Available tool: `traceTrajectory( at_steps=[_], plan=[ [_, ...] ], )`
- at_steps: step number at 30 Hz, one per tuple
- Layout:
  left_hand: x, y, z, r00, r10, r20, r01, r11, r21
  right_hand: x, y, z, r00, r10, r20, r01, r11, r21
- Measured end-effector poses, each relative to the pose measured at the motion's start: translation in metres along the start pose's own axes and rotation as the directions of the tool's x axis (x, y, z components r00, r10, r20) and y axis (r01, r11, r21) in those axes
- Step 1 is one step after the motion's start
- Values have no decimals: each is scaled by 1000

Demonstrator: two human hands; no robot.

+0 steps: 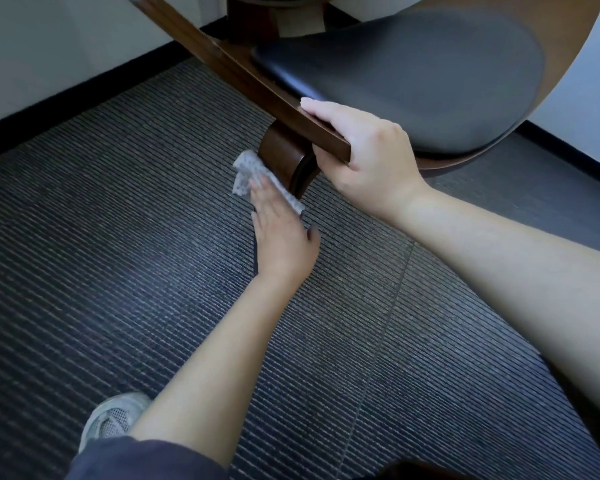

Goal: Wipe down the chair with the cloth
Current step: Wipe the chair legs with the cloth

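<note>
Right grip [368,150] clasped chair armrest [243,77]; left grip [281,233] flat.
Pressed cloth [252,173] against leg [284,157], 7 o'clock of right grip.

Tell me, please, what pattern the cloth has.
The cloth is white with small grey dots, seen in the head view.

Dark ribbed carpet covers the floor [118,271] beneath the left hand [284,237] and right hand [368,150]; a pale mesh shoe [113,415] stands on it, well behind the left hand.
</note>
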State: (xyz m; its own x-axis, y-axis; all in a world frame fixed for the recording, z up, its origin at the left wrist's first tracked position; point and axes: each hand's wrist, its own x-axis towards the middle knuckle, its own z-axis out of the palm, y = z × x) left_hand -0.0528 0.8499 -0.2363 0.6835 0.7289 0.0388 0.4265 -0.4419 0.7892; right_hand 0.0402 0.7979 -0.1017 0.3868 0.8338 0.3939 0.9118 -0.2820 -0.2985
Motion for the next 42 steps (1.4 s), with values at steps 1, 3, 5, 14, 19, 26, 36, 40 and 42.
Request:
traceTrajectory(
  at_steps=[1, 3, 5, 14, 19, 26, 36, 40, 42],
  plan=[
    [1, 7, -3, 999, 26, -27, -26, 1000, 16, 0, 0, 0, 1000, 0, 1, 0, 1000, -1],
    [2, 18, -8, 995, 66, -74, -64, 997, 30, 1, 0, -1, 1000, -2, 6, 2, 1000, 4],
    [5, 25, -14, 984, 142, -109, -136, 989, 58, 1, 0, -2, 1000, -9, 18, 9, 1000, 9],
    [-13, 26, -87, 995, 94, 26, -97, 984, 150, -1, 0, -9, 983, -8, 181, 1, 999, 39],
    [-34, 73, -166, 978, -14, 208, -35, 973, 229, 12, -32, -43, 784, 231, 577, -278, 961, -8],
    [-26, 158, -275, 895, 57, 443, -198, 939, 280, 38, -85, -131, 370, 288, 883, -608, 794, -4],
    [75, 243, -336, 783, -3, 622, 19, 1000, -20, 98, -66, -214, 562, 360, 745, -745, 611, 266],
    [106, 270, -324, 761, -59, 646, 135, 988, -69, 122, -27, -228, 528, 374, 762, -780, 568, 262],
    [120, 280, -314, 749, -108, 654, 221, 971, -93, 134, -9, -231, 500, 362, 787, -799, 544, 257]
  ],
)
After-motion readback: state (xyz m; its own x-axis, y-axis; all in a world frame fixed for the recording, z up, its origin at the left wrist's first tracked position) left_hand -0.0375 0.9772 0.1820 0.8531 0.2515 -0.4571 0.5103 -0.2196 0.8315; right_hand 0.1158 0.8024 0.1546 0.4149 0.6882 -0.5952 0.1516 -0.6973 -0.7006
